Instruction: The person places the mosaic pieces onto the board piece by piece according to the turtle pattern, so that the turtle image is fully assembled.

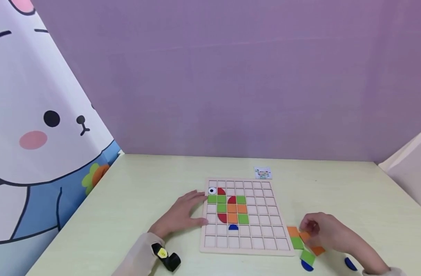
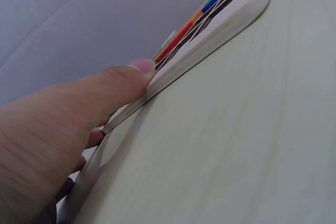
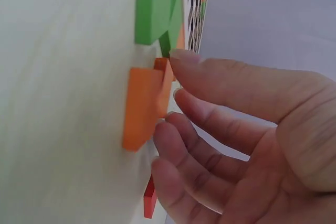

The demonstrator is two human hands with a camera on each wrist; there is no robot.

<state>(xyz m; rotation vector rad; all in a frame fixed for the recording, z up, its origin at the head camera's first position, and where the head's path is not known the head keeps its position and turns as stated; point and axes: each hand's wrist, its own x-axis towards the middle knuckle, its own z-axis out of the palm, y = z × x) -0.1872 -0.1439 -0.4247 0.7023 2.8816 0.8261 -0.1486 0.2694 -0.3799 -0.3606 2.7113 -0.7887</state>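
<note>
A wooden grid board (image 1: 245, 252) lies flat on the table. Green, orange and red tiles, a white eye tile (image 1: 212, 190) and a blue half-round tile (image 1: 233, 227) sit in its cells. My left hand (image 1: 180, 212) rests at the board's left side, thumb and fingers spread; in the left wrist view the thumb (image 2: 123, 81) touches the board's edge. Over loose tiles right of the board hovers my right hand (image 1: 329, 230), its fingers loosely bent. An orange tile (image 3: 142, 108) lies close to its fingertips; nothing shows between thumb and fingers in the right wrist view.
Loose green tiles (image 1: 307, 257) and blue half-round tiles (image 1: 350, 263) lie near the table's front right. A small printed card (image 1: 263, 172) is behind the board. A purple backdrop (image 1: 231, 96) rises behind the table, with a cartoon-print cloth (image 1: 30, 172) at left.
</note>
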